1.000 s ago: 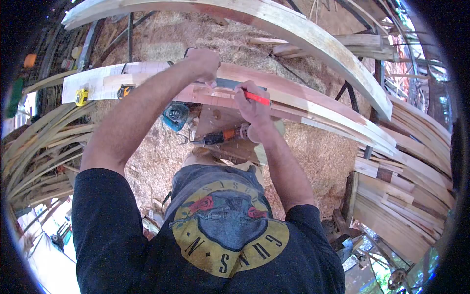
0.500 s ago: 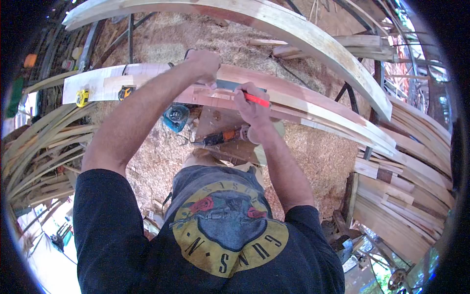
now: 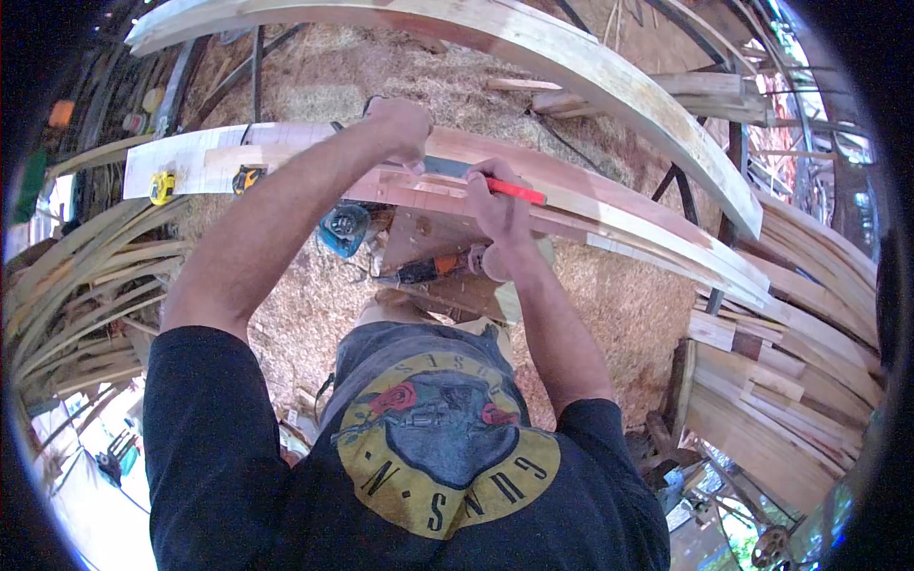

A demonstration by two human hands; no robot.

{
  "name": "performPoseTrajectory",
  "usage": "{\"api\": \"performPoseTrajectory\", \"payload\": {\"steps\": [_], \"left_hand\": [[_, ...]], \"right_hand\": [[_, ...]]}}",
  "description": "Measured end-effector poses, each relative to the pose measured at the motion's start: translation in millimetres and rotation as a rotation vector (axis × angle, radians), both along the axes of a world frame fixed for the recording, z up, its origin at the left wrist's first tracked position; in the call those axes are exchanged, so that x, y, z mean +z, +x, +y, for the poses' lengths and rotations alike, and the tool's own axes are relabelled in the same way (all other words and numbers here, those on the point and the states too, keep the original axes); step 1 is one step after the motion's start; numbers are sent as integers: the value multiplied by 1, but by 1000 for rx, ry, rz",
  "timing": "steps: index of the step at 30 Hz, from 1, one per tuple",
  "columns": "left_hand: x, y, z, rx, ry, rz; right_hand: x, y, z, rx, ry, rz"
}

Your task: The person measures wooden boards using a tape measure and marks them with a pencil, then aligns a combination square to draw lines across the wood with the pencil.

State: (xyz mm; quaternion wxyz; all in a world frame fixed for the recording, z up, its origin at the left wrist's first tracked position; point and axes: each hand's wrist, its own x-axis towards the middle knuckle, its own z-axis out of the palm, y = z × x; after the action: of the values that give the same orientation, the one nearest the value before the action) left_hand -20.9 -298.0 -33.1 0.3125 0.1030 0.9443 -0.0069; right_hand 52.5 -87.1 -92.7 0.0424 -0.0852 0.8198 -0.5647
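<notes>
My right hand (image 3: 498,202) is closed around a red carpenter's pencil (image 3: 517,191), its red end pointing right. The pencil's tip is hidden by my fingers. Over the laminated timber beam (image 3: 581,190), my left hand (image 3: 400,128) is closed at a flat grey blade (image 3: 444,166), probably part of a square. The blade lies along the wood between my hands, and a dark piece pokes out beyond my left knuckles. A yellow tape measure (image 3: 162,187) and a black-and-yellow one (image 3: 248,179) sit at the beam's left end.
A second curved beam (image 3: 609,71) arches beyond this one. Below the beam lie a blue power tool (image 3: 344,228) and an orange-and-black power tool (image 3: 428,268). Wood strips are stacked at right (image 3: 771,400) and left (image 3: 105,276). Shavings (image 3: 619,324) cover the floor.
My right hand has slid a little to the right along the beam with the pencil. My left hand stays in about the same place.
</notes>
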Motion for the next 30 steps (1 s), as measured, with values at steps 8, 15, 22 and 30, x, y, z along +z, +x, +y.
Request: {"api": "performPoseTrajectory", "payload": {"steps": [8, 15, 22, 30], "left_hand": [[1, -1, 2, 8, 5, -27], [1, 0, 1, 8, 12, -7], [11, -2, 3, 10, 1, -88], [2, -1, 1, 15, 12, -14]], "right_hand": [[-10, -7, -3, -10, -98, -62], [-16, -11, -1, 12, -453, -198], [-2, -4, -5, 99, -25, 30], [1, -1, -8, 88, -20, 75]]}}
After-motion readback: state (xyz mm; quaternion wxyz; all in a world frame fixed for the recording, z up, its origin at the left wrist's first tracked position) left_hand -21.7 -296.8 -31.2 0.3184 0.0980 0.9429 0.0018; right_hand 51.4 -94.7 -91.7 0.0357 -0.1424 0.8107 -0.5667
